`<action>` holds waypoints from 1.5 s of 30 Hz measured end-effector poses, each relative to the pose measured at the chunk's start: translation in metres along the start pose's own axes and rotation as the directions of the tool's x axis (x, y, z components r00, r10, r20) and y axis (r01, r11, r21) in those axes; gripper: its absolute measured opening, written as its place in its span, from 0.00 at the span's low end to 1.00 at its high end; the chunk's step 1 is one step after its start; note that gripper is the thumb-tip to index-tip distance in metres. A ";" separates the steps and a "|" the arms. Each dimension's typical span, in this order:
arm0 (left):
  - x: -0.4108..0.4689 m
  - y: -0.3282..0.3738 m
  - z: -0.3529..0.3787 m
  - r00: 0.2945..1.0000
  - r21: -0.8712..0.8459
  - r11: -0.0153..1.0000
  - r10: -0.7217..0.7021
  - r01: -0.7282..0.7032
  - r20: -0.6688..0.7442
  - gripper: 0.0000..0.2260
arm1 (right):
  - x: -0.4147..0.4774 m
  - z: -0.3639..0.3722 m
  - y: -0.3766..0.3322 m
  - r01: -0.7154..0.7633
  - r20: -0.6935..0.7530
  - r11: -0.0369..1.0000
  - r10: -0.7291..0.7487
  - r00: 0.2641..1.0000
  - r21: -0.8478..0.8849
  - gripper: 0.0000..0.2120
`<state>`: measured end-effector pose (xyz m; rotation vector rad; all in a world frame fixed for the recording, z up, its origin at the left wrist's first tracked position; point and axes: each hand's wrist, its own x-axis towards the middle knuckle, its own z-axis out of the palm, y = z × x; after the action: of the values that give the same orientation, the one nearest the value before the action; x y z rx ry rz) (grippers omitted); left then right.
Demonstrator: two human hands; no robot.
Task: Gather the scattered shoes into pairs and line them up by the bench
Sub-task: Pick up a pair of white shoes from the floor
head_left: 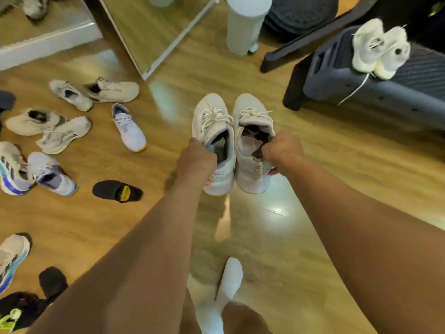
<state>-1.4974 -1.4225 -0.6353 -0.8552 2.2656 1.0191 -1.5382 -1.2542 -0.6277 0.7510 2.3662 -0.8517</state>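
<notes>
I hold two pale beige sneakers side by side above the wooden floor, toes pointing away. My left hand (pixel 196 162) grips the heel collar of the left sneaker (pixel 212 121). My right hand (pixel 283 150) grips the heel collar of the right sneaker (pixel 252 116). A pair of white-grey sneakers (pixel 381 48) stands on the dark bench (pixel 385 90) at the upper right. Several loose shoes lie on the floor to the left, among them a white-blue sneaker (pixel 128 127), a lilac sneaker (pixel 51 173) and a black shoe with a yellow insole (pixel 118 191).
A white cylindrical bin (pixel 245 22) stands at the top centre beside a leaning mirror (pixel 154 32). A dark chair base (pixel 301 15) sits behind the bench. My white-socked foot (pixel 230 283) is on the floor below my arms. More shoes (pixel 12 256) lie at the lower left.
</notes>
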 end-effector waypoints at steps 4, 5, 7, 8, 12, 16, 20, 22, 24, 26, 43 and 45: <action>0.006 0.072 0.049 0.997 0.091 0.993 0.078 -0.080 0.023 0.13 | 0.040 -0.062 0.030 -0.072 -0.047 0.995 0.076 0.996 0.072 0.11; 0.009 0.088 0.060 0.994 0.114 0.988 0.106 -0.108 0.028 0.13 | 0.050 -0.076 0.036 -0.097 -0.054 0.991 0.102 0.993 0.089 0.10; 0.015 0.121 0.081 0.987 0.161 0.975 0.150 -0.156 0.053 0.14 | 0.067 -0.103 0.046 -0.138 -0.074 0.985 0.146 0.987 0.101 0.09; 0.017 0.139 0.091 0.983 0.178 0.968 0.166 -0.176 0.074 0.13 | 0.075 -0.118 0.052 -0.161 -0.093 0.982 0.170 0.981 0.103 0.08; 0.014 0.224 0.128 0.956 0.228 0.931 0.259 -0.285 0.137 0.14 | 0.103 -0.196 0.066 -0.235 -0.134 0.959 0.256 0.957 0.157 0.11; 0.005 0.316 0.163 0.925 0.295 0.879 0.332 -0.374 0.183 0.14 | 0.133 -0.278 0.080 -0.262 -0.168 0.929 0.310 0.936 0.260 0.13; -0.003 0.407 0.210 0.900 0.301 0.851 0.383 -0.431 0.208 0.13 | 0.178 -0.357 0.104 -0.250 -0.232 0.931 0.313 0.921 0.264 0.06; -0.005 0.447 0.238 0.897 0.302 0.847 0.389 -0.438 0.211 0.13 | 0.206 -0.392 0.119 -0.244 -0.256 0.940 0.303 0.918 0.239 0.03; -0.006 0.482 0.268 0.896 0.290 0.851 0.387 -0.438 0.218 0.13 | 0.235 -0.422 0.137 -0.245 -0.269 0.947 0.295 0.917 0.206 0.03; -0.005 0.509 0.297 0.897 0.271 0.862 0.372 -0.429 0.237 0.13 | 0.261 -0.448 0.155 -0.251 -0.280 0.954 0.290 0.915 0.167 0.05; 0.118 0.682 0.501 0.901 0.301 0.872 0.289 -0.387 0.322 0.19 | 0.539 -0.562 0.220 -0.326 -0.231 0.945 0.310 0.922 -0.034 0.15; 0.136 0.693 0.525 0.911 0.264 0.899 0.260 -0.349 0.320 0.18 | 0.576 -0.566 0.228 -0.324 -0.227 0.943 0.301 0.926 -0.074 0.16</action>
<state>-1.9863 -0.6952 -0.7116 -0.2039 2.2718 0.8093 -1.9577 -0.5308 -0.6960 1.1860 2.3600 -0.5221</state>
